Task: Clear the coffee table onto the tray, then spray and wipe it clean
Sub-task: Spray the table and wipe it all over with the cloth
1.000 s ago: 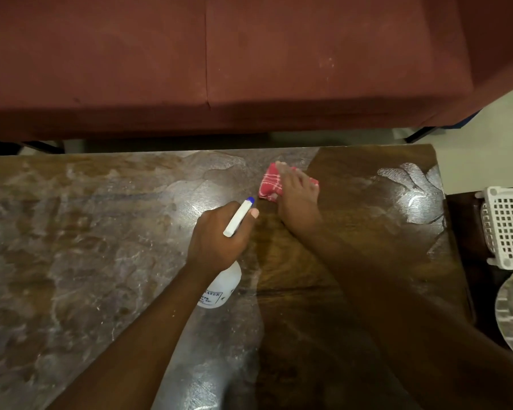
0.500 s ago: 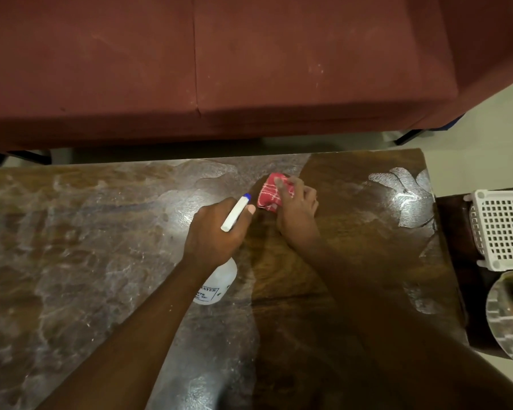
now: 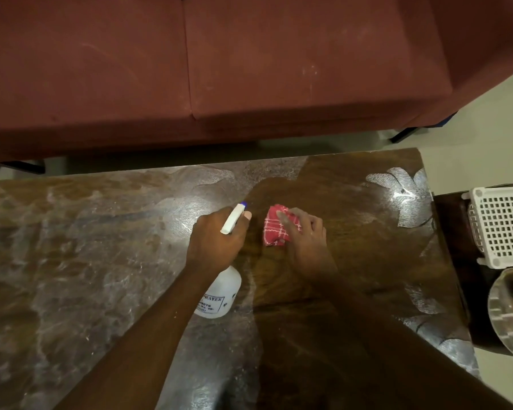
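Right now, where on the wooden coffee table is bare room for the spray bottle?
The brown wooden coffee table is bare left of the left hand, and between the right hand and its right edge. Crowded: the middle, with white spray bottle and red checked cloth.

This looks like the living room of a home. A long sofa (image 3: pixel 249 69) with dark red cushions stands on a pale floor (image 3: pixel 486 128), and just in front of it is a low wooden coffee table (image 3: pixel 71 261) with a silver flower pattern (image 3: pixel 403 190) on its top. Beside this table, a white plastic basket (image 3: pixel 504 226) sits on a small dark side table (image 3: pixel 450 232).
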